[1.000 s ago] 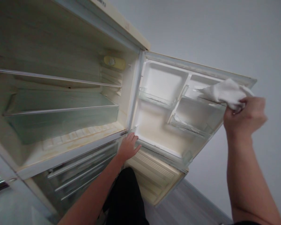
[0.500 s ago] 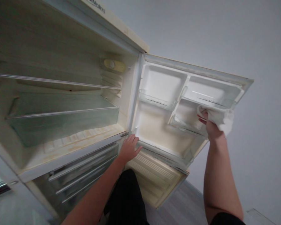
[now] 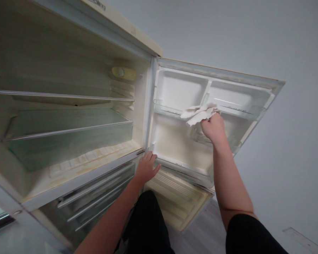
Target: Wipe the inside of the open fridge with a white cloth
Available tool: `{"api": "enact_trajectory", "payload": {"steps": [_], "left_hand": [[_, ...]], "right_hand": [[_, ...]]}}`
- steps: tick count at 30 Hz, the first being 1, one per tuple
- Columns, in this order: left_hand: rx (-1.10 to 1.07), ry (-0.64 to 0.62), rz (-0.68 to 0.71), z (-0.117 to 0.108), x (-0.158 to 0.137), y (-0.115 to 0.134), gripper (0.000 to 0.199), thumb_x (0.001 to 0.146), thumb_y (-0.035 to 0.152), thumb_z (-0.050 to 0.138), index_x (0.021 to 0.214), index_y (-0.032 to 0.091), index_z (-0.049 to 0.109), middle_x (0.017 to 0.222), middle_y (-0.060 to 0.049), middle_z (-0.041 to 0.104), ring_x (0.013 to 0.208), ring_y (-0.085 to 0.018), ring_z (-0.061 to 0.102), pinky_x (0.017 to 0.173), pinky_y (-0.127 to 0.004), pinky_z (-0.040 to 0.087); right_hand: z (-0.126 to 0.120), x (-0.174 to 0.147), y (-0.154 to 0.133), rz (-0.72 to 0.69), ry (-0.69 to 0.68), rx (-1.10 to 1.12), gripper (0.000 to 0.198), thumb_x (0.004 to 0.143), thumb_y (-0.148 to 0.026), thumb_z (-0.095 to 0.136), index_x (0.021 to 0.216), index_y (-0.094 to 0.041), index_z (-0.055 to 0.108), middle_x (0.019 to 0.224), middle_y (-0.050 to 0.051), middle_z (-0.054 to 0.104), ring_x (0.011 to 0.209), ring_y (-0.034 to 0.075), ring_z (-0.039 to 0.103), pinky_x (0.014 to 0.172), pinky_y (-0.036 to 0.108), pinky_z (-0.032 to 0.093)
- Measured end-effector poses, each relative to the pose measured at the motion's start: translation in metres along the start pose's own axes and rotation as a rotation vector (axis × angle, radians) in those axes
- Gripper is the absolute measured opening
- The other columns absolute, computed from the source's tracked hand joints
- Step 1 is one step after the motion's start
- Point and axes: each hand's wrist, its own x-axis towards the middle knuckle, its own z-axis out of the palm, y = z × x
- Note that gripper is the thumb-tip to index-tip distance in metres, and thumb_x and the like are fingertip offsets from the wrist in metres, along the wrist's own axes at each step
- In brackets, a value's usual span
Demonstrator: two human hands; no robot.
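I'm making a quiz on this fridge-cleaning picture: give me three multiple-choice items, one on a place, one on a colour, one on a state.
1. Where is the cloth?
A. on the floor
B. at the door shelves
C. in the lower drawers

2. What colour is the cloth?
A. white
B. blue
C. red

3. How is the upper fridge door?
A. shut
B. open
C. taken off

Answers: 1 B, the right hand holds the cloth at the door shelves; 2 A, it looks white; 3 B, the door's inner side faces the camera, and the left hand rests at the fridge's edge.

Glass shelves (image 3: 69, 127), yellowed lamp cover (image 3: 123, 73), freezer drawers (image 3: 95, 192), grey wall (image 3: 254, 35)
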Motion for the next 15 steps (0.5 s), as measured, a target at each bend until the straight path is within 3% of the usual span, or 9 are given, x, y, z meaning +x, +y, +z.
{"api": "enact_trajectory", "payload": {"steps": [3, 5, 9, 12, 15], "left_hand": [[-0.013, 0.000, 0.010, -0.001, 0.000, -0.002, 0.032, 0.090, 0.041, 0.060, 0.113, 0.020, 0.055, 0.124, -0.017, 0.059, 0.129, -0.034, 0.051, 0.095, -0.050, 0.052], [-0.020, 0.002, 0.016, -0.001, 0.001, -0.003, 0.032, 0.089, 0.042, 0.061, 0.113, 0.020, 0.055, 0.124, -0.017, 0.059, 0.129, -0.034, 0.051, 0.096, -0.050, 0.052], [-0.027, -0.001, 0.012, -0.002, 0.001, -0.003, 0.031, 0.089, 0.041, 0.060, 0.113, 0.021, 0.055, 0.123, -0.016, 0.059, 0.130, -0.034, 0.050, 0.096, -0.051, 0.052], [-0.027, -0.004, 0.007, -0.002, 0.001, -0.002, 0.031, 0.089, 0.040, 0.060, 0.112, 0.020, 0.056, 0.122, -0.017, 0.059, 0.130, -0.034, 0.050, 0.097, -0.051, 0.052], [-0.014, -0.005, 0.009, -0.002, 0.002, -0.001, 0.032, 0.089, 0.041, 0.061, 0.112, 0.019, 0.056, 0.124, -0.018, 0.059, 0.128, -0.035, 0.052, 0.097, -0.051, 0.051]], "right_hand": [[-0.010, -0.013, 0.002, 0.178, 0.078, -0.015, 0.043, 0.093, -0.036, 0.048, 0.123, -0.011, 0.067, 0.111, 0.025, 0.070, 0.107, 0.038, 0.066, 0.089, 0.041, 0.051], [-0.017, -0.014, 0.010, 0.172, -0.053, -0.055, 0.041, 0.093, -0.040, 0.051, 0.117, -0.013, 0.071, 0.109, 0.024, 0.072, 0.102, 0.035, 0.069, 0.086, 0.038, 0.052], [-0.026, 0.002, 0.031, -0.098, -0.390, -0.072, 0.034, 0.090, -0.045, 0.058, 0.106, -0.019, 0.075, 0.112, 0.014, 0.074, 0.099, 0.028, 0.070, 0.081, 0.031, 0.052], [-0.026, 0.017, 0.036, -0.356, -0.445, 0.032, 0.028, 0.089, -0.037, 0.059, 0.102, -0.018, 0.074, 0.110, 0.009, 0.075, 0.095, 0.023, 0.069, 0.083, 0.028, 0.051], [-0.021, 0.024, 0.031, -0.414, -0.444, 0.049, 0.023, 0.087, -0.031, 0.060, 0.099, -0.017, 0.074, 0.111, 0.009, 0.075, 0.095, 0.023, 0.069, 0.085, 0.029, 0.050]]}}
